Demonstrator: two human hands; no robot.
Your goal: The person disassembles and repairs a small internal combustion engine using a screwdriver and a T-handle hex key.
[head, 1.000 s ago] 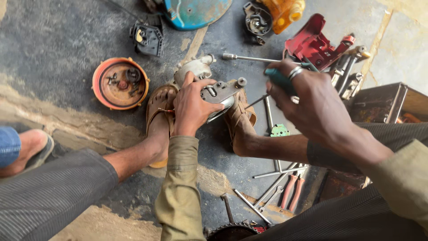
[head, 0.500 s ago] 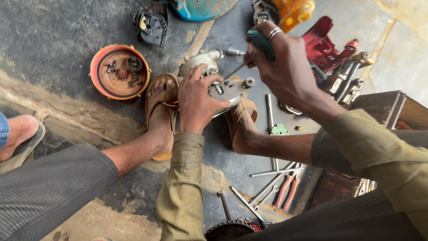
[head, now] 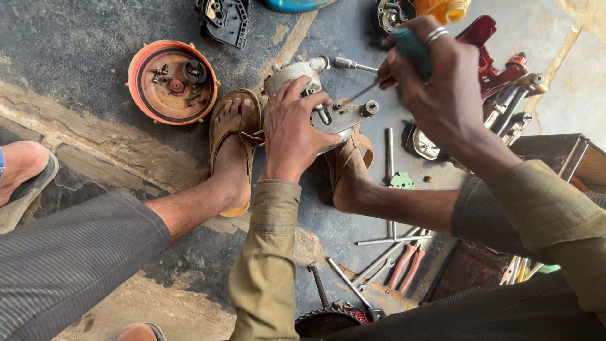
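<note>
A grey metal engine part [head: 297, 72] lies on the concrete floor between my two sandalled feet. My left hand [head: 291, 129] presses down on top of it, fingers spread over the casing. My right hand [head: 435, 76], with a ring on one finger, grips a screwdriver with a teal handle [head: 410, 50]. Its thin shaft slants down left, tip at the metal part near a round boss [head: 369, 107]. A steel rod [head: 350, 63] sticks out of the part to the right.
An orange round lid [head: 172, 82] holding small screws and parts sits at left. A black plastic housing [head: 224, 19] lies above. Red tool parts [head: 486, 44], pliers with pink handles [head: 404, 265], loose wrenches [head: 388, 243] and a rusty metal box [head: 568, 158] crowd the right. Another person's foot [head: 22, 170] shows at left.
My right hand has moved left and upward with the screwdriver, bringing its tip onto the metal part. My left hand stays pressed on the part. The camera has dipped closer.
</note>
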